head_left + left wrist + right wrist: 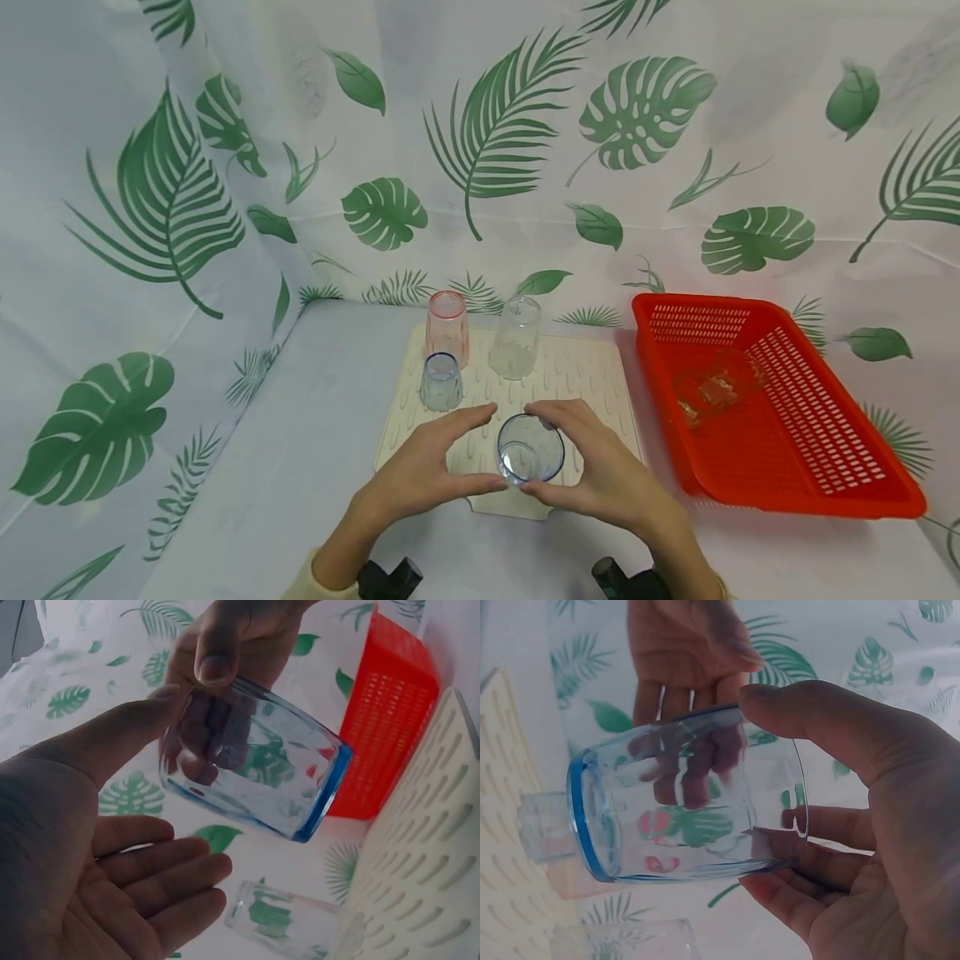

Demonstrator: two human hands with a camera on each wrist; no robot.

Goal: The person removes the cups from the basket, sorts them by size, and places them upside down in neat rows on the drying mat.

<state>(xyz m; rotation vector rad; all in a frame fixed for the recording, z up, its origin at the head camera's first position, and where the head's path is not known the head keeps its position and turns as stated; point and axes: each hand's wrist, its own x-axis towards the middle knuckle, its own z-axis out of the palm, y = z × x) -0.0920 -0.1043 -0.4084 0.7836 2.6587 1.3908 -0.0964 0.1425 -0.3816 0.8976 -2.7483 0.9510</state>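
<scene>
A clear, blue-tinted drinking glass (531, 450) is held over the front of the cream ridged mat (585, 358). My right hand (611, 462) grips it between thumb and fingers. In the right wrist view its thick blue base faces the mat. My left hand (420, 467) is at the glass's left side, fingers apart; its thumb tip is close to the glass, and whether it touches I cannot tell. The left wrist view shows that palm (112, 900) with nothing in it. Further back on the mat stand a small blue-rimmed glass (441, 385), a pink glass (447, 329) and a tall clear glass (514, 340).
A red plastic basket (780, 485) with slotted walls sits right of the mat. Inside it lie clear, amber-looking glass items (716, 390), their shape hard to make out. A leaf-printed curtain (510, 233) rises behind the white table (300, 433).
</scene>
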